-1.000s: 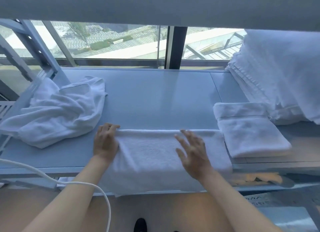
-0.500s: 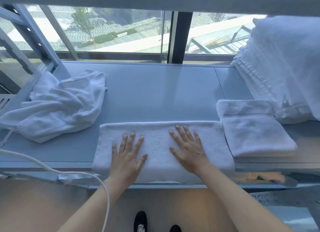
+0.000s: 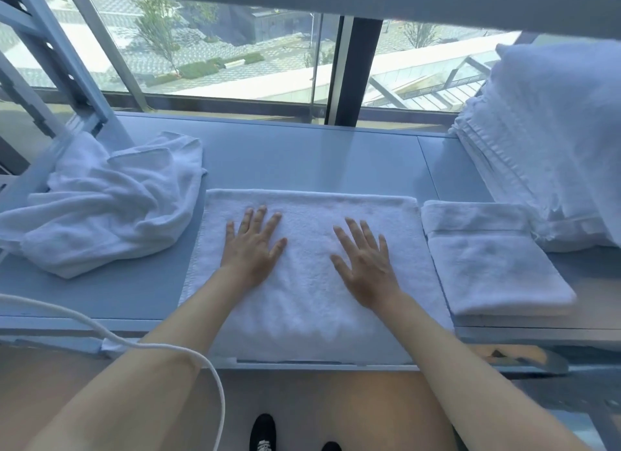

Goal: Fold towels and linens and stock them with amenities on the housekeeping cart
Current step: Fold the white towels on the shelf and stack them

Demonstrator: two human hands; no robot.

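A white towel (image 3: pixel 309 302) lies folded into a wide rectangle on the grey shelf (image 3: pixel 302 158) in front of me, its near edge hanging over the shelf's front. My left hand (image 3: pixel 252 249) presses flat on its left half, fingers straight and spread. My right hand (image 3: pixel 364 259) lies flat on its right half in the same way. A smaller folded white towel (image 3: pixel 487 265) sits just to the right. A crumpled white towel (image 3: pixel 107 202) lies at the left.
A tall stack of folded white linens (image 3: pixel 551 141) fills the right end of the shelf. A metal frame post (image 3: pixel 50 64) rises at the back left. A white cable (image 3: pixel 141 344) loops over my left forearm. A window runs behind the shelf.
My left hand let go of the towel's far left corner and came down flat beside the right hand. Both hands have slid forward over the towel, which now lies flatter.
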